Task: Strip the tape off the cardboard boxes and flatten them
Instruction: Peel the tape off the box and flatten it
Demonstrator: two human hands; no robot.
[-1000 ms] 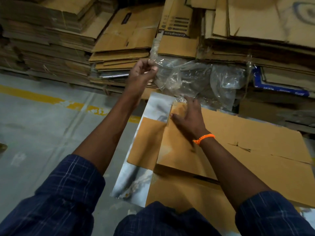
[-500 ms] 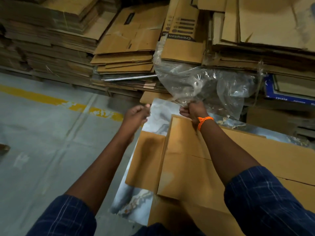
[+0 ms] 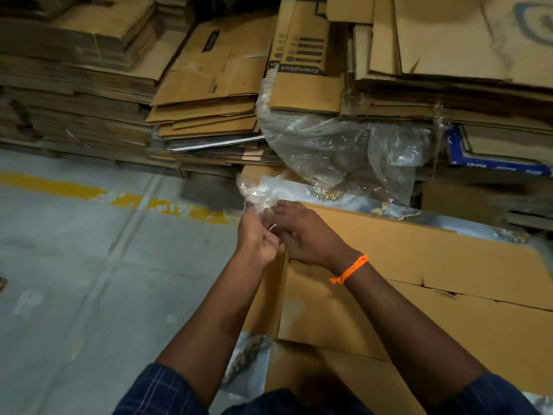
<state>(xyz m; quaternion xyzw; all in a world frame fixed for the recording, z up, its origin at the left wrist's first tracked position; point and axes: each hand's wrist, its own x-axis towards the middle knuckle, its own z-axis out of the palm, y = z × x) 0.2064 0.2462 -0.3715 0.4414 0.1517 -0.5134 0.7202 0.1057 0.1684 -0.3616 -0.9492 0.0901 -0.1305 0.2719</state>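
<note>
Nearest, under both forearms: dark blue checked sleeves (image 3: 158, 390) pushed up past the elbows, arms reaching forward and converging. Beneath the hands and spreading off to their right: flattened brown cardboard box (image 3: 419, 280), flaps folded flat, lying on a glossy marbled sheet (image 3: 248, 363) that shows below the left wrist and past the box's far edge. Over the box's near-left corner: left hand (image 3: 257, 241) and right hand (image 3: 305, 235) pressed together, knuckles touching, fingers of both curled. Pinched between them and bulging up just beyond the fingertips: crumpled wad of clear tape (image 3: 257, 193), lifted off the cardboard. Round the right wrist: orange thread bracelet (image 3: 350, 269). To the left of the hands: bare grey concrete floor (image 3: 74, 280), wide open room, crossed further off by a worn yellow painted line (image 3: 167, 205). Beyond the hands: crinkled clear plastic bag (image 3: 344, 151) sagging against the far edge of the sheet. Behind that, closing off the far side: tall stacks of flattened brown cartons (image 3: 209, 94).
</note>
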